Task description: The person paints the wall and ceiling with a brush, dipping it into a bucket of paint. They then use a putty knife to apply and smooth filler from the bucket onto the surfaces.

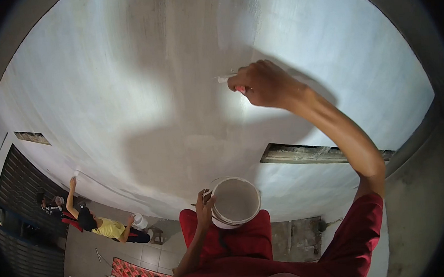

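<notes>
My right hand (263, 83) is raised to the wall (194, 114), its fingers closed around a paintbrush (222, 79). Only the brush's pale tip shows left of my knuckles, right at the wall surface; the rest is hidden in my grip. Lower down, my left hand (204, 207) grips the left rim of a white bucket (258, 200). The bucket sits over my red-clad lap, and its greyish-white inside faces up at me. Vertical streaks and uneven pale and grey patches cover the wall, and the shadows of my arm and body fall on it.
A long recessed opening (305, 154) cuts the wall below my right forearm. At lower left a person in a yellow shirt (110, 227) reaches to the wall, with a white bucket (141, 221) beside them. Another person (49, 204) is by the dark slatted door (28, 244). A red patterned mat (133, 271) lies on the floor.
</notes>
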`<state>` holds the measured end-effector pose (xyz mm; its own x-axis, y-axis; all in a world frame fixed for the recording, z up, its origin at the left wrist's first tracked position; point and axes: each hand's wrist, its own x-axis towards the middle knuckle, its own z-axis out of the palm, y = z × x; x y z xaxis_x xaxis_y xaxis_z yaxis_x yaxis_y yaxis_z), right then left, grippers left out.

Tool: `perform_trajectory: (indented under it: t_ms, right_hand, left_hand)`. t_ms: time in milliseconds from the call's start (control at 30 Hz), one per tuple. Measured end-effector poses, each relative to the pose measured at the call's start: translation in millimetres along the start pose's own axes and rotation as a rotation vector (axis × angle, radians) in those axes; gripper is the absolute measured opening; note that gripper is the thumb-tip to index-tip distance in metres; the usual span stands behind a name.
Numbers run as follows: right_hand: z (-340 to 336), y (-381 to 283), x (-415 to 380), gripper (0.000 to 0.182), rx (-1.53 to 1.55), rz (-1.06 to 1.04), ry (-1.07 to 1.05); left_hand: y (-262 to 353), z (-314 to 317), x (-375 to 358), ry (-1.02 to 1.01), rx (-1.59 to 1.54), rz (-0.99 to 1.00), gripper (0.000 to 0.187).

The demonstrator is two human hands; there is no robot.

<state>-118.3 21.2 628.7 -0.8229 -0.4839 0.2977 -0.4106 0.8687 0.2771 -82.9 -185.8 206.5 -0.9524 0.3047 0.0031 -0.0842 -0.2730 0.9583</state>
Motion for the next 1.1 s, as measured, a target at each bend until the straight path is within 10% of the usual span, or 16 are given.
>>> perform_trajectory:
  t_ms: [400, 667, 867, 1100]
  right_hand:
    - [-147, 29, 42, 0.017, -0.598, 0.171, 0.530]
    - [9, 19, 1, 0.005, -0.361, -0.083, 0.221]
    - [-4, 9, -7, 0.010, -0.074, 0.039, 0.004]
    - [-122, 39, 9, 0.015, -0.205, 0.197, 0.577]
  left_hand:
    - [-3, -3, 0, -0.002, 0.023, -0.011, 0.047]
    - [0, 0, 0, 0.012, 0.041, -0.030, 0.048]
    - [6, -1, -1, -0.011, 0.030, -0.041, 0.050]
    - [1, -1, 0, 0.004, 0.019, -0.030, 0.050]
